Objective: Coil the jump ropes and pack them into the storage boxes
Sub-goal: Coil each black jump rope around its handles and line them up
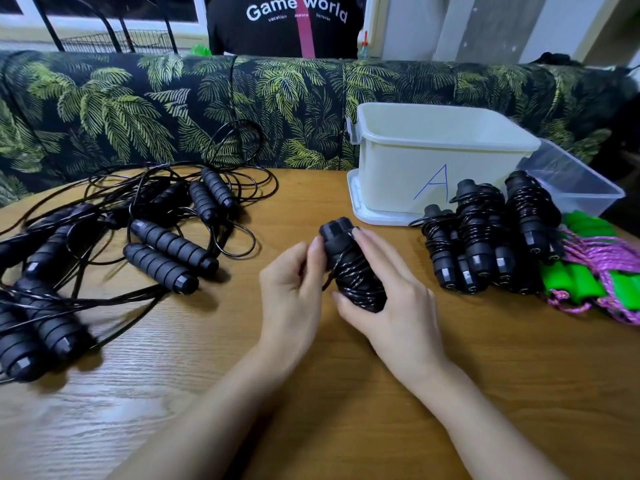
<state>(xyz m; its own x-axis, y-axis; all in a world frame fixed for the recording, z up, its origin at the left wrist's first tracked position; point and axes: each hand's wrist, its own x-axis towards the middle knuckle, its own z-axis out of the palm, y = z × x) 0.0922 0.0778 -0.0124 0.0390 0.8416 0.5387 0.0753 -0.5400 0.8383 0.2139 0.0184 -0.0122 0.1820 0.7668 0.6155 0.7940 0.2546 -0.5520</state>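
The wooden tabletop [346,393] fills the lower view, with a palm-print sofa back [138,98] along its 12 o'clock edge. At 1 o'clock stands a white storage box [398,174] marked with a blue "A", open and sitting on its lid; just beside it at 2 o'clock is a clear storage box [581,188], also open. From 9 to 11 o'clock sprawls a loose tangle of black jump ropes [156,230], their ribbed foam handles lying every which way among the cords. At 3 o'clock a cluster of coiled black ropes [485,237] rests in front of the white box, and touching it at the right edge lies a green-handled rope with purple cord [595,271]. In the centre, the rope bundle in hand [353,268] is a pair of black handles with cord wound round them, raised slightly off the wood, though motion blur makes that hard to judge. The right hand [388,306] has a closed grip around the bundle's lower part; the left hand [294,292] pinches its upper left side with thumb and fingers.
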